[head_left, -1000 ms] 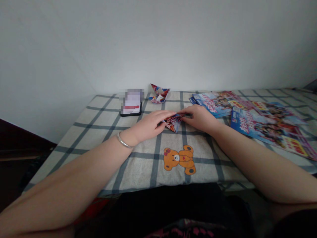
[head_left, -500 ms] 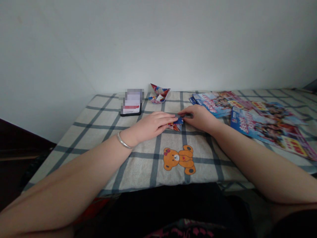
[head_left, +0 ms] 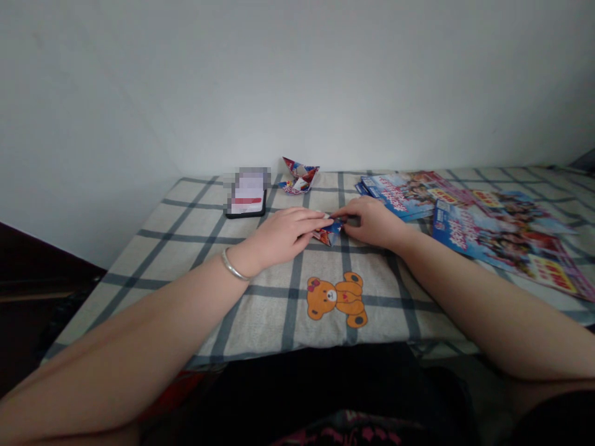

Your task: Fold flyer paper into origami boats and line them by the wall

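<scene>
A small folded piece of printed paper [head_left: 326, 236], blue and red, lies on the checked tablecloth between my two hands. My left hand [head_left: 295, 228], with a silver bangle at its wrist, holds the paper down, its long fingers across the top and its thumb at the near side. With thumb and index finger, my right hand [head_left: 367, 220] pinches the paper's right end. Fingers cover much of the paper, so its full shape is hidden. Beyond my hands stands a folded paper figure [head_left: 300, 176] with pointed corners, in similar print.
A phone [head_left: 248, 193] with a lit, partly blurred screen lies at the back left. Several printed leaflets [head_left: 499, 238] overlap on the right. The tablecloth [head_left: 260, 310] bears a teddy bear picture [head_left: 337, 298] near the front edge. A pale wall [head_left: 297, 80] rises behind the table.
The folded paper has turned or shifted slightly left, and more of its printed near side shows. My right fingers have moved a little along its right end. Everything else stays put.
</scene>
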Demonstrator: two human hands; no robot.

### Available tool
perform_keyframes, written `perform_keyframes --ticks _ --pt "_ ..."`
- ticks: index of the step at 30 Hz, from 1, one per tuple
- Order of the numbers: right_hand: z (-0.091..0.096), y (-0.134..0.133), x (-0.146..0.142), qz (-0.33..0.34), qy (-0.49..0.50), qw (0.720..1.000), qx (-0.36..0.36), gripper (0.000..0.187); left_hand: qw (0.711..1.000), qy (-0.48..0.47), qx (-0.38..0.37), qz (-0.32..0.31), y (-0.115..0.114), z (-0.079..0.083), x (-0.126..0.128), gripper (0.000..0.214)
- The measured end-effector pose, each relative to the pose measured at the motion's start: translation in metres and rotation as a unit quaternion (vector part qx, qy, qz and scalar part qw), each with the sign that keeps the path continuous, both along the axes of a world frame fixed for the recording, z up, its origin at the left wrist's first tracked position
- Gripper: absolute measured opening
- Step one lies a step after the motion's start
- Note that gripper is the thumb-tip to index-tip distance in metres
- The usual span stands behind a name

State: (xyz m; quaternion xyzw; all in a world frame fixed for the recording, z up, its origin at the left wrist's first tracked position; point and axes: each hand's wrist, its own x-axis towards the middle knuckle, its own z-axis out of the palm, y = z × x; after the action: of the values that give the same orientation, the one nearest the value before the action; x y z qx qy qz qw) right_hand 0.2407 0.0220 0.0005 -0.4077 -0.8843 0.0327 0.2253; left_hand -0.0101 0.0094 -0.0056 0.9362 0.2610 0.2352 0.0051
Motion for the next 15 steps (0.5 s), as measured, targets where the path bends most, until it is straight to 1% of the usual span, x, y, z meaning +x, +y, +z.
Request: perform_keyframes --ticks 3,6,8,11,13,15 --pt "0.0 -0.004 -0.002 0.023 0.008 1.0 -0.001 0.029 0.999 -0.03 -0.009 0.021 0.004 -0.003 -0.003 0.042" --pt "0.002 -0.009 -0.005 0.036 0.004 0.999 0.02 0.027 0.999 -0.033 -0.028 0.019 0.007 -0.006 -0.005 0.039" --pt "0.003 -0.013 -0.007 0.034 0.004 0.999 0.031 0.024 0.999 -0.03 -0.032 0.019 0.007 -0.006 -0.005 0.038" --pt "0.005 -0.017 -0.008 0.014 -0.003 0.999 0.035 0.014 0.999 -0.037 -0.019 0.031 0.005 -0.007 -0.003 0.037" --pt "0.006 -0.018 -0.009 0.005 -0.012 0.999 0.041 0.007 0.997 -0.042 -0.015 0.06 0.003 -0.007 -0.001 0.036" --pt "0.006 -0.018 -0.01 0.003 -0.017 0.999 0.048 0.004 0.994 -0.037 -0.019 0.103 0.002 -0.007 0.001 0.036"
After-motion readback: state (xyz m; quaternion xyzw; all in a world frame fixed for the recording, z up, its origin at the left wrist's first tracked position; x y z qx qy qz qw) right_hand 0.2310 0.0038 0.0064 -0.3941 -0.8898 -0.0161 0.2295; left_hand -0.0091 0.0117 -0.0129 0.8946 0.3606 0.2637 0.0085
